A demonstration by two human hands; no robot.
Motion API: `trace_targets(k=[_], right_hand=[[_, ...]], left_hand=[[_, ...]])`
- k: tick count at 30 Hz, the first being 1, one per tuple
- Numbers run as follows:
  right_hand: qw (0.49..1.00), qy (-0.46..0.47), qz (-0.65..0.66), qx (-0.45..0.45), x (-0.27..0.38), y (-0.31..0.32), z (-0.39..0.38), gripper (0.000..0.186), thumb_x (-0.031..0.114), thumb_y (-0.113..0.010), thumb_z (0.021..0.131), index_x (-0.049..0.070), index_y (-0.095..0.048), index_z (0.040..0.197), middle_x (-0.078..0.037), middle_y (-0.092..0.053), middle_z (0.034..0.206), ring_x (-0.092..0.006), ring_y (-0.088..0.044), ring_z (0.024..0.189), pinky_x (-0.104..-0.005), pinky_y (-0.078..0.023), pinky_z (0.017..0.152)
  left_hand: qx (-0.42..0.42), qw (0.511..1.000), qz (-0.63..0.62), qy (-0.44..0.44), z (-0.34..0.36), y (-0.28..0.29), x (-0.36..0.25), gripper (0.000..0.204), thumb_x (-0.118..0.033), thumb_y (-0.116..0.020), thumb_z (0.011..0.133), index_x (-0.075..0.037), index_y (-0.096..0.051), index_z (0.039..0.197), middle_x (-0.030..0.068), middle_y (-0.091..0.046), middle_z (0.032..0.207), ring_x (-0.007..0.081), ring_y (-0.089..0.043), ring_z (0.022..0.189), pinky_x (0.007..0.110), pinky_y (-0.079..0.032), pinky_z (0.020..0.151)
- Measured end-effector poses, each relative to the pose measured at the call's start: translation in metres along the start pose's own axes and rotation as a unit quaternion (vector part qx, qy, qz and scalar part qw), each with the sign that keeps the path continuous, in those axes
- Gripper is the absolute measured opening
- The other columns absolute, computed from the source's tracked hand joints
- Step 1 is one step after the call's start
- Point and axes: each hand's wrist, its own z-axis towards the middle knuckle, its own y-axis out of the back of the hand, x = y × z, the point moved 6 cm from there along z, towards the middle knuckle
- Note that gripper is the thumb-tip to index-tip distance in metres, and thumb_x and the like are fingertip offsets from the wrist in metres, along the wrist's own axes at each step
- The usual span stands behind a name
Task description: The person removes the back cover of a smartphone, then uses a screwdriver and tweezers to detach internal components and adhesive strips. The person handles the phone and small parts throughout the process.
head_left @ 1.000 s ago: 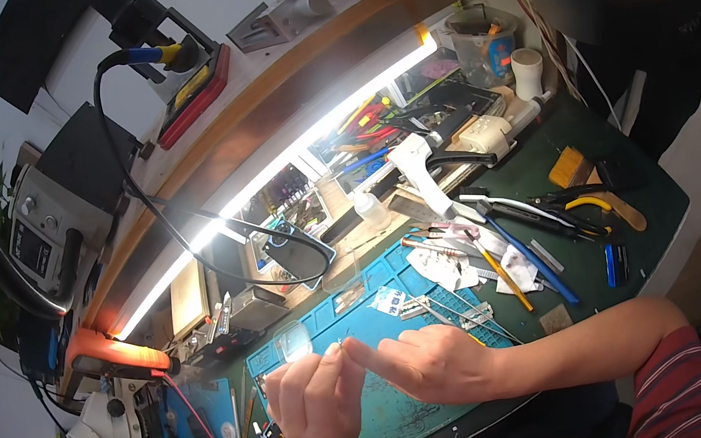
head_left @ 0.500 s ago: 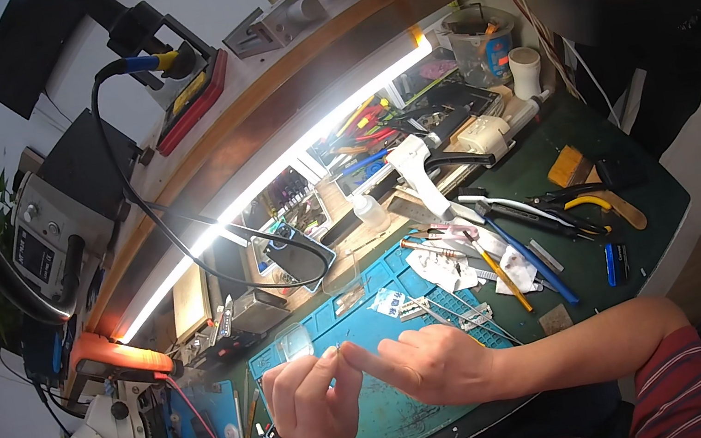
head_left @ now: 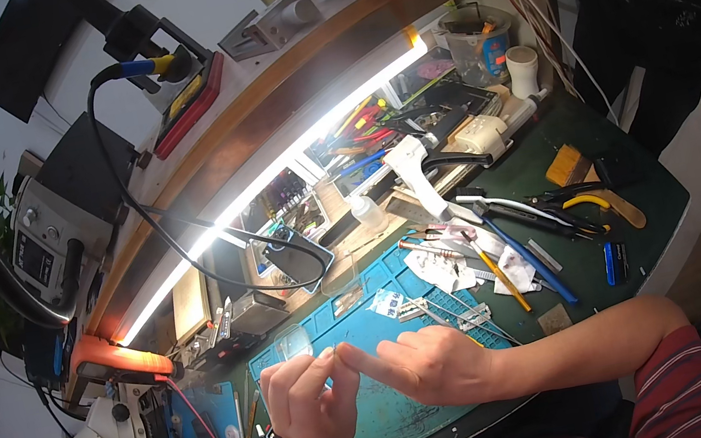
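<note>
My left hand (head_left: pixel 311 404) is raised over the blue work mat (head_left: pixel 397 431), thumb and forefinger pinched together. Whatever sits between those fingertips is too small to name. From the right, my right hand (head_left: pixel 442 364) reaches across with its forefinger stretched out, its tip meeting the left fingertips. The other right fingers are curled in, and the thumb is hidden. Just behind the hands lie a small clear plastic dish (head_left: pixel 294 342) and, farther right, tweezers (head_left: pixel 452 304) beside a small plastic packet (head_left: pixel 387 303).
White tissues (head_left: pixel 440 267), a yellow-handled tool (head_left: pixel 513 289), pliers (head_left: pixel 586 201) and a wooden-handled brush (head_left: pixel 621 209) lie at right. A microscope (head_left: pixel 111 428) stands at left beside an orange meter (head_left: pixel 117 357). A lit lamp tube (head_left: pixel 300 143) runs under the shelf. Another person (head_left: pixel 643 17) stands at far right.
My hands stay pressed together in nearly the same place. The person at the far right has shifted slightly.
</note>
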Motion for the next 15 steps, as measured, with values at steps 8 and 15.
trace_targets(k=[8, 15], right_hand=[[1.0, -0.001, -0.005, 0.001, 0.0005, -0.0009, -0.0005, 0.071, 0.011, -0.065, 0.09, 0.002, -0.046, 0.158, -0.002, -0.042, 0.071, -0.0127, -0.048, 0.054, -0.0298, -0.042, 0.045], [1.0, 0.001, -0.006, -0.002, 0.0002, -0.0007, -0.0005, 0.071, 0.011, -0.065, 0.089, 0.002, -0.048, 0.157, -0.002, -0.043, 0.071, -0.0128, -0.047, 0.053, -0.0294, -0.041, 0.045]], left_hand=[[0.0, 1.0, -0.014, 0.008, -0.0005, 0.0009, 0.0006, 0.028, -0.005, -0.09, 0.08, -0.01, -0.069, 0.099, 0.0038, -0.065, 0.086, 0.0221, -0.059, 0.07, 0.033, -0.047, 0.061], [0.006, 0.997, 0.056, -0.051, -0.0002, 0.0032, -0.0058, 0.027, -0.011, -0.089, 0.085, -0.009, -0.069, 0.102, 0.0036, -0.064, 0.091, 0.0218, -0.06, 0.072, 0.033, -0.047, 0.062]])
